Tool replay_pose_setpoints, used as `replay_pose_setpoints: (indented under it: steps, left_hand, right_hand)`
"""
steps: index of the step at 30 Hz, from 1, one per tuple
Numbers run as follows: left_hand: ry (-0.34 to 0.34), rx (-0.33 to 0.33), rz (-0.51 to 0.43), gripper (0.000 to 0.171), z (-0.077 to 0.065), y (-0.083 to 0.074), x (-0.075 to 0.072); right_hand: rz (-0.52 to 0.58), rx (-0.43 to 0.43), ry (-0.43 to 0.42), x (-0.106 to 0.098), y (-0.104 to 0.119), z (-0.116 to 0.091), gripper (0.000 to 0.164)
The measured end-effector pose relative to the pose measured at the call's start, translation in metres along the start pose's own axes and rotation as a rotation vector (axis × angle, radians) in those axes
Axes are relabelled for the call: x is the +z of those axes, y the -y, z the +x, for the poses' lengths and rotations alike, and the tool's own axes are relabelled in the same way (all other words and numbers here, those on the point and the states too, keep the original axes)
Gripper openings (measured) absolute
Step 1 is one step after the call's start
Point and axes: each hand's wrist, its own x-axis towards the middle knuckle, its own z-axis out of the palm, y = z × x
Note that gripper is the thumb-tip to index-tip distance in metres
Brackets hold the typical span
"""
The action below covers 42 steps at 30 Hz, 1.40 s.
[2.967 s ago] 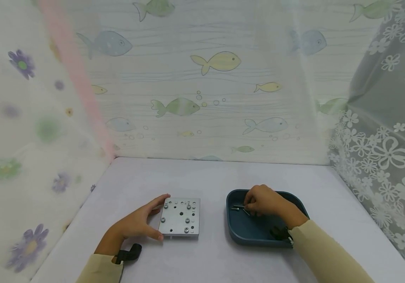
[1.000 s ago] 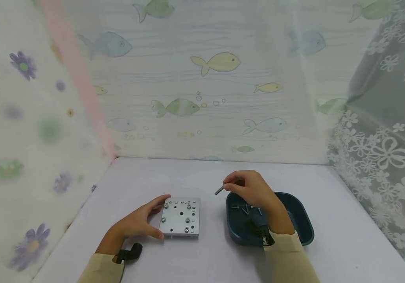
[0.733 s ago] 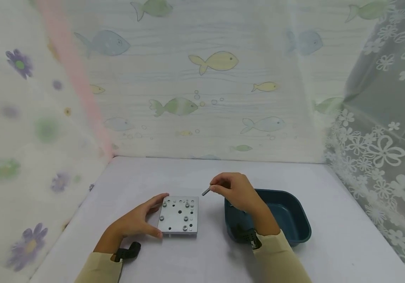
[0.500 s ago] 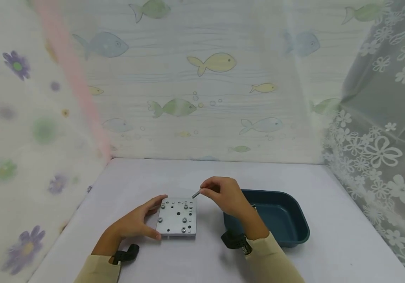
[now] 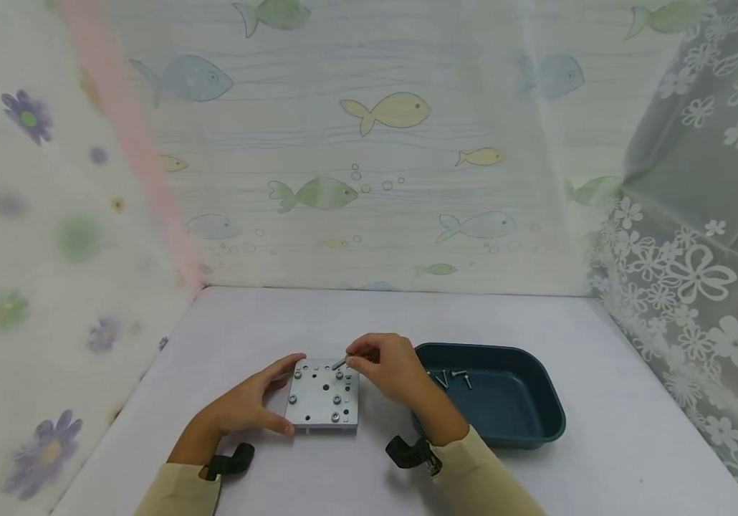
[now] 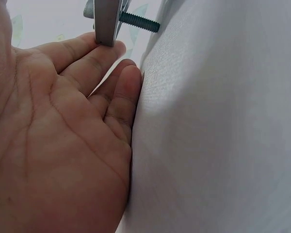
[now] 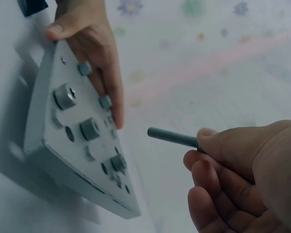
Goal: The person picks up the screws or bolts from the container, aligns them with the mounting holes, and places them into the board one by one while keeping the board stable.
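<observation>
A silver metal plate (image 5: 317,403) with holes and several socket-head screws (image 5: 337,400) lies on the table, left of centre. My left hand (image 5: 249,401) holds it by the left side, thumb at the near corner and fingers at the far one. In the left wrist view, a threaded screw end (image 6: 140,22) sticks out beneath the plate. My right hand (image 5: 388,365) pinches a smooth grey metal pin (image 7: 172,137) between thumb and index finger. The pin is tilted above the plate's far right part; in the right wrist view its free end stands apart from the plate.
A dark blue tray (image 5: 511,408) stands to the right, partly behind my right forearm. Several loose screws (image 5: 468,380) lie in its left part. White cloth covers the table (image 5: 317,473), and printed curtains (image 5: 369,236) enclose the back and sides.
My right hand has come out of the tray with the pin and moved left, over the plate's far right part. My left hand and the plate stay in place.
</observation>
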Motion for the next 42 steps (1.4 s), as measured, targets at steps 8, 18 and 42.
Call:
replay_pose_setpoints:
  steps: [8,18,42]
  left_hand:
    - [0.0,0.004,-0.007,0.124,0.0,-0.001,-0.001]
    - [0.007,0.013,0.004,0.122,0.002,0.0,-0.003]
    - [0.005,0.017,0.0,0.123,-0.001,0.001,-0.002]
  right_hand:
    - [0.0,0.015,0.037,0.014,-0.001,0.002,0.015]
    - [-0.022,-0.009,0.06,0.023,-0.002,0.004,0.015]
    - [-0.156,-0.034,-0.023,0.056,-0.005,-0.001,0.009]
